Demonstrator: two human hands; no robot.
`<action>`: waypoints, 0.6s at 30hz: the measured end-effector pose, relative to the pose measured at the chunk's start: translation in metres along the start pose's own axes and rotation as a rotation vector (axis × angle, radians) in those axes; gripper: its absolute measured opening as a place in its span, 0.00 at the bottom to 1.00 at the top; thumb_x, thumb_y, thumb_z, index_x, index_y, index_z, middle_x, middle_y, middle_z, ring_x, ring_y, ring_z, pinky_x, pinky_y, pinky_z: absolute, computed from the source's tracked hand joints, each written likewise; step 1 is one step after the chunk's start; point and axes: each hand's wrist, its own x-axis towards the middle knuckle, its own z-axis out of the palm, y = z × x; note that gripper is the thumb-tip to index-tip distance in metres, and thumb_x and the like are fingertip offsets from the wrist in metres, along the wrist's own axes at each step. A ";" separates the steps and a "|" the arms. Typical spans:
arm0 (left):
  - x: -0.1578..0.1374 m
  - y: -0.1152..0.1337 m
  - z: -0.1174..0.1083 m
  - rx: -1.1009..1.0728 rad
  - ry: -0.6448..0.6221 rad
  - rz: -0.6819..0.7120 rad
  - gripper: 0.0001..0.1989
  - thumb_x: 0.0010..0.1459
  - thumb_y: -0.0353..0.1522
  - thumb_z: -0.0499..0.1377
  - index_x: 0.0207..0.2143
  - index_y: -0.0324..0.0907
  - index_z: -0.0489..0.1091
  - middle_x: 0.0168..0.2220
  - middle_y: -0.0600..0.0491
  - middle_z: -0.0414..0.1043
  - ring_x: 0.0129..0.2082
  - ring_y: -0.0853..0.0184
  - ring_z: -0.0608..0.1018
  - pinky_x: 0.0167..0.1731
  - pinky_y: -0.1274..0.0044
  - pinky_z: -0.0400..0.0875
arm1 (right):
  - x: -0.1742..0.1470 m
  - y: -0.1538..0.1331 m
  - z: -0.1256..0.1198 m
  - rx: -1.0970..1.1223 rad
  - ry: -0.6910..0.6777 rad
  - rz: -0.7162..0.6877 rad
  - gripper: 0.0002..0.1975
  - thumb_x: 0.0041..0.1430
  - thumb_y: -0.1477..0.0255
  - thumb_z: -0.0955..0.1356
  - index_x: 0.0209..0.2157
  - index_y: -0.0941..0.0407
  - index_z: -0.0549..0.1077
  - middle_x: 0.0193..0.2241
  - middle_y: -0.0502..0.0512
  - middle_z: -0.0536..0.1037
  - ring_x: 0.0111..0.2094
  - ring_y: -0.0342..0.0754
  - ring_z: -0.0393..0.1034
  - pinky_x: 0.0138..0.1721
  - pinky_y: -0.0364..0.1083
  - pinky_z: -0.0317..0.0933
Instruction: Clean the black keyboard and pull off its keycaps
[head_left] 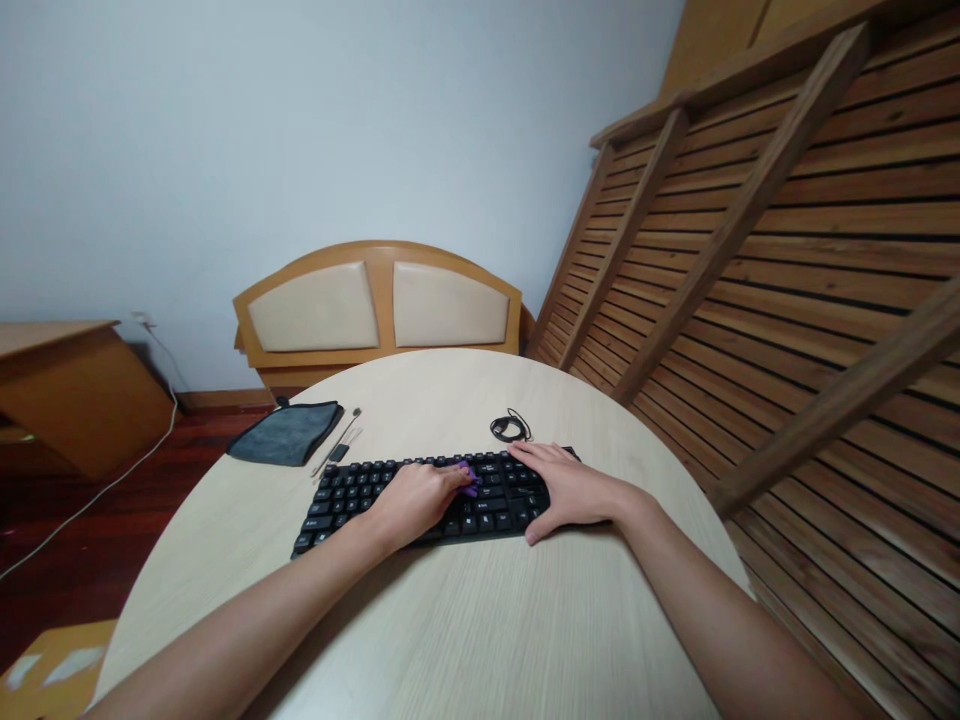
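Observation:
A black keyboard lies flat on the round pale wooden table. Pressed down on its middle keys, my left hand has its fingers closed around a small soft purple piece; whether it is cloth or putty I cannot tell. My right hand spans the keyboard's right end, fingers at the far edge and thumb at the near edge, gripping it. Just beyond the keyboard is a coiled black cable.
Left of the keyboard lie a dark grey cloth pouch, a thin stick-like tool and a small black tag. A wooden headboard stands behind the table, and a slatted wooden frame leans at the right.

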 end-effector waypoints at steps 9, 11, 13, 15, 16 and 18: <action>-0.014 0.008 -0.007 -0.041 -0.026 0.184 0.17 0.66 0.26 0.50 0.52 0.40 0.72 0.47 0.45 0.78 0.43 0.61 0.82 0.41 0.71 0.78 | 0.000 0.007 0.003 -0.018 -0.004 -0.025 0.64 0.38 0.45 0.75 0.70 0.54 0.43 0.70 0.60 0.44 0.69 0.64 0.37 0.67 0.61 0.32; -0.016 0.009 -0.009 -0.052 -0.044 0.210 0.16 0.66 0.26 0.49 0.51 0.40 0.72 0.46 0.45 0.78 0.40 0.61 0.82 0.39 0.72 0.78 | 0.000 0.007 0.002 -0.020 -0.005 -0.020 0.64 0.38 0.45 0.74 0.70 0.54 0.43 0.70 0.60 0.44 0.69 0.64 0.37 0.67 0.61 0.32; -0.018 0.010 -0.012 -0.067 -0.053 0.237 0.16 0.66 0.26 0.50 0.51 0.40 0.73 0.45 0.45 0.79 0.39 0.62 0.83 0.38 0.73 0.78 | -0.001 0.006 0.002 -0.018 -0.005 -0.014 0.64 0.38 0.45 0.75 0.70 0.54 0.43 0.70 0.60 0.44 0.69 0.65 0.37 0.67 0.61 0.33; -0.019 0.009 -0.014 -0.090 -0.061 0.267 0.17 0.65 0.25 0.51 0.51 0.40 0.73 0.45 0.45 0.79 0.39 0.62 0.83 0.38 0.73 0.78 | -0.001 0.005 0.001 -0.015 -0.005 -0.011 0.64 0.38 0.45 0.75 0.70 0.54 0.43 0.70 0.60 0.44 0.69 0.65 0.37 0.67 0.62 0.34; -0.020 0.009 -0.015 -0.107 -0.065 0.285 0.17 0.65 0.25 0.51 0.52 0.41 0.73 0.45 0.46 0.79 0.39 0.62 0.83 0.38 0.73 0.78 | -0.001 0.004 0.001 -0.014 -0.004 -0.011 0.64 0.38 0.45 0.75 0.70 0.53 0.43 0.70 0.60 0.44 0.69 0.65 0.38 0.67 0.62 0.34; -0.022 0.009 -0.019 -0.147 -0.072 0.322 0.17 0.64 0.25 0.52 0.52 0.42 0.73 0.45 0.46 0.79 0.40 0.62 0.82 0.39 0.73 0.78 | -0.001 0.004 0.000 -0.011 -0.001 -0.012 0.63 0.38 0.45 0.75 0.70 0.53 0.44 0.70 0.59 0.44 0.69 0.65 0.37 0.67 0.62 0.34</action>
